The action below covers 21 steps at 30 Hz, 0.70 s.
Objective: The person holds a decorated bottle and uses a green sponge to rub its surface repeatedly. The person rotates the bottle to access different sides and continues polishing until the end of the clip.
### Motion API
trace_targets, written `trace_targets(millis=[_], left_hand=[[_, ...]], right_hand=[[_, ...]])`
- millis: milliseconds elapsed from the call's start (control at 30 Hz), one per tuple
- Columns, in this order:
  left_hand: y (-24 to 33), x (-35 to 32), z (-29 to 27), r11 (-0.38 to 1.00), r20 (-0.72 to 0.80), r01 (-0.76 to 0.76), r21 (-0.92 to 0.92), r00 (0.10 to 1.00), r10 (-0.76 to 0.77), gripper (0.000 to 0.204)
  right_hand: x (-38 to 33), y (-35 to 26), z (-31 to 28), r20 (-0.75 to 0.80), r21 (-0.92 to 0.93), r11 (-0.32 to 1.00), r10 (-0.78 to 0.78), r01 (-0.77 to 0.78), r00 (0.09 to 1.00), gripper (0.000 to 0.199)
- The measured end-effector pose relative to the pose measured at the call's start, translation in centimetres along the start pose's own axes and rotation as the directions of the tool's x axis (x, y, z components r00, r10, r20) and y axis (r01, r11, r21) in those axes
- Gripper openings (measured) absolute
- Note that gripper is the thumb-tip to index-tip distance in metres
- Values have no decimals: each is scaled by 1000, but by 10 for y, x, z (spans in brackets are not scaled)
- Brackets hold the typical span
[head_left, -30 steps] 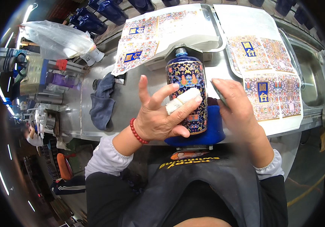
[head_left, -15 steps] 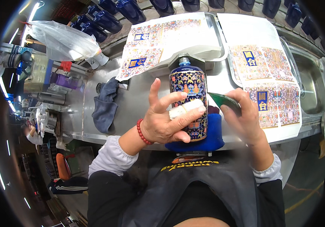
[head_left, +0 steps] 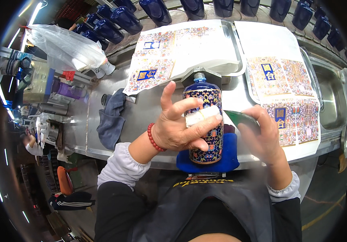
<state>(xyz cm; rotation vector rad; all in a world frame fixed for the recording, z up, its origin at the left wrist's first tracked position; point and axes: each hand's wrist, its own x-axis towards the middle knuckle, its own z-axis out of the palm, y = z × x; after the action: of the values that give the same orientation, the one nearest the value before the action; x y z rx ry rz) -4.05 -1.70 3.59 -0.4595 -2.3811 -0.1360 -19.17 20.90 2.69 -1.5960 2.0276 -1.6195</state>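
Observation:
A dark blue bottle (head_left: 203, 149) with a colourful floral label lies in front of me, its neck pointing away. My left hand (head_left: 181, 125) is over the label with fingers spread. One finger appears wrapped in white cloth (head_left: 201, 115) and rests across the bottle; whether the other fingers touch it I cannot tell. To the bottle's right, my right hand (head_left: 262, 133), partly blurred, pinches a flat dark green scraper (head_left: 241, 120) close to the bottle's side. Beneath the bottle's near end is a blue cloth pad (head_left: 230, 151).
Printed floral sheets lie on trays at the back (head_left: 205, 44) and right (head_left: 278, 40). A grey-blue cloth (head_left: 112, 121) is to the left, near a plastic bag (head_left: 66, 46). Blue bottles (head_left: 155, 12) line the far edge; a sink (head_left: 331, 88) is at far right.
The whole view has shifted, so the bench and bottle appear lower. My left hand sits slightly farther up the bottle; my right hand keeps the scraper near its side.

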Motion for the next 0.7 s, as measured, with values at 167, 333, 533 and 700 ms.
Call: trace_targets(millis=[167,333,533,700], left_hand=[[-21,9,-1,987,17,153,-57,988,-152,63],[-26,12,2,947,-18,282,-155,957,-288,57],[-20,7,5,878,-56,415,-239,897,-439,20],[-13,1,3,900,-113,397,-178,901,-420,23]], right_hand=[[7,-2,0,5,-1,1000,-8,8,1000,25],[16,-4,-1,15,9,999,-41,41,999,26],[30,-8,1,27,-22,1000,-18,19,999,40],[41,3,12,113,-221,952,-191,212,975,65]])
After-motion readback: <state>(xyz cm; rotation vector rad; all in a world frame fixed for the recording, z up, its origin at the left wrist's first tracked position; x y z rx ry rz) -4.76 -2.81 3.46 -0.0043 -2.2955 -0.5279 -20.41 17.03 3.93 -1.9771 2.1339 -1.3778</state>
